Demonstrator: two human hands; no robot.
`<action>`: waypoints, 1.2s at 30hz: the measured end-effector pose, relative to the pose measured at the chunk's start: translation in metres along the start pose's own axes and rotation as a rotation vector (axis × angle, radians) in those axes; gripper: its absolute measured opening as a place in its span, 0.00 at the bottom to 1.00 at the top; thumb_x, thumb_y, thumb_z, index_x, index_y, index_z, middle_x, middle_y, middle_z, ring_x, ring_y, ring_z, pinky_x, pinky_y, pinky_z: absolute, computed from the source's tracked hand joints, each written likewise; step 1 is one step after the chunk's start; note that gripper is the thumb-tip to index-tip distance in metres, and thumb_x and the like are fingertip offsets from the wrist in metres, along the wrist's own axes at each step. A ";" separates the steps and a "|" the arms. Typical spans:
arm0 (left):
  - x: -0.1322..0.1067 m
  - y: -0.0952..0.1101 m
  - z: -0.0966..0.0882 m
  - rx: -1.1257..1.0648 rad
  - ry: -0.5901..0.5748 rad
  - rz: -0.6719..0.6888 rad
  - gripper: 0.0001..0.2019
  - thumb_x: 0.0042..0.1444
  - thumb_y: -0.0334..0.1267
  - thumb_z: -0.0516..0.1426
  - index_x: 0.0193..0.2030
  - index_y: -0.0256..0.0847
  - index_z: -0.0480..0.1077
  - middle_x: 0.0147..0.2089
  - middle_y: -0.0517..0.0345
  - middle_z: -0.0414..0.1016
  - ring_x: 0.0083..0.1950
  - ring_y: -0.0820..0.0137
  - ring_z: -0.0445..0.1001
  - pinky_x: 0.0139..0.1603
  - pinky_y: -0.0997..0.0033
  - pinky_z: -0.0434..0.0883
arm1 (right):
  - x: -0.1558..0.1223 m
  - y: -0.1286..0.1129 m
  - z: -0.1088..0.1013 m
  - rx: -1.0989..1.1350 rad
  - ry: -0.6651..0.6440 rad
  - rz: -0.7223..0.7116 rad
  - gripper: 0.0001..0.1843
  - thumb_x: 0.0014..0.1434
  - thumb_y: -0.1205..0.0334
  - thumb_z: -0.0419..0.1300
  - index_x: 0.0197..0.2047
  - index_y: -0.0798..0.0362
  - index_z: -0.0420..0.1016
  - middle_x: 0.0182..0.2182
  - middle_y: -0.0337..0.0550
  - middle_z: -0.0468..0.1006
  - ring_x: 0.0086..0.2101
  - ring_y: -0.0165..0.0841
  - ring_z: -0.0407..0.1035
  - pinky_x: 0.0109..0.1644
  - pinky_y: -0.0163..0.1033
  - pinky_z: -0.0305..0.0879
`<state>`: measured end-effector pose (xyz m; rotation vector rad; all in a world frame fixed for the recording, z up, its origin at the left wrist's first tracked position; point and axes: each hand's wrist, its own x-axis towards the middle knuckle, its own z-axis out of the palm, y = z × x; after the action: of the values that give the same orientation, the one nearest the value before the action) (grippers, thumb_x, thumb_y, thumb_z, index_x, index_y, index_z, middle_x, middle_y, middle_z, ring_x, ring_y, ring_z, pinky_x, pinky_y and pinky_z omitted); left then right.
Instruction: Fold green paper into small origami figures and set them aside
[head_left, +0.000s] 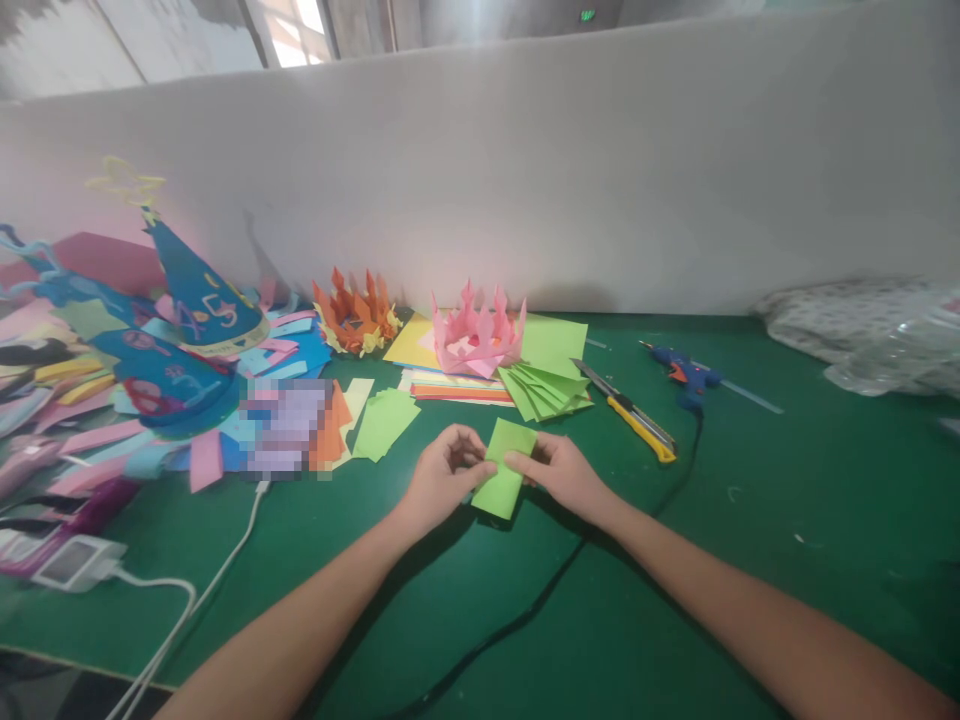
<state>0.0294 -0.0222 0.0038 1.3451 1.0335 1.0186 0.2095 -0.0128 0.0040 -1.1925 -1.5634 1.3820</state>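
Observation:
A small rectangle of light green paper point(504, 478) is held just above the green table, tilted a little. My left hand point(452, 472) pinches its left edge, thumb on the front. From the other side, my right hand point(559, 470) grips the right edge, its thumb lying on the front face too; the fingers behind the paper are hidden. Left of my hands lie several flat pieces of green paper point(384, 424). Behind my right hand, a fan of folded green paper pieces point(544, 388) rests by a pink paper crown point(478, 335) that sits on a stack of coloured sheets point(457, 390).
A yellow utility knife point(630, 415) and a blue glue gun point(682, 375) lie on the right, the gun's black cord point(555, 580) running under my right arm. An orange paper crown point(356, 312), blue cone hats point(201, 285) and paper scraps fill the left. A plastic bottle point(900, 350) lies far right.

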 end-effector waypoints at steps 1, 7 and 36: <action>0.000 0.000 0.000 0.018 0.004 0.012 0.12 0.47 0.39 0.62 0.33 0.39 0.63 0.29 0.63 0.66 0.29 0.77 0.65 0.30 0.78 0.62 | 0.000 0.000 0.000 -0.007 0.000 -0.005 0.19 0.50 0.47 0.62 0.36 0.56 0.74 0.25 0.40 0.73 0.22 0.27 0.60 0.25 0.33 0.59; -0.001 0.004 -0.002 0.279 0.009 0.127 0.03 0.50 0.36 0.59 0.30 0.39 0.72 0.32 0.57 0.72 0.33 0.71 0.68 0.33 0.74 0.64 | 0.000 0.001 -0.002 -0.106 0.063 -0.060 0.18 0.51 0.46 0.60 0.30 0.55 0.71 0.20 0.36 0.69 0.22 0.28 0.61 0.25 0.34 0.58; 0.003 0.001 -0.014 0.495 -0.025 0.179 0.07 0.50 0.34 0.59 0.36 0.44 0.78 0.34 0.55 0.76 0.34 0.68 0.72 0.37 0.70 0.67 | 0.004 0.007 -0.007 -0.186 0.231 -0.116 0.12 0.55 0.53 0.58 0.38 0.53 0.71 0.23 0.39 0.73 0.25 0.32 0.67 0.31 0.37 0.64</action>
<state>0.0167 -0.0156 0.0050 1.8753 1.2116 0.9032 0.2160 -0.0072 -0.0024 -1.2993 -1.5933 1.0031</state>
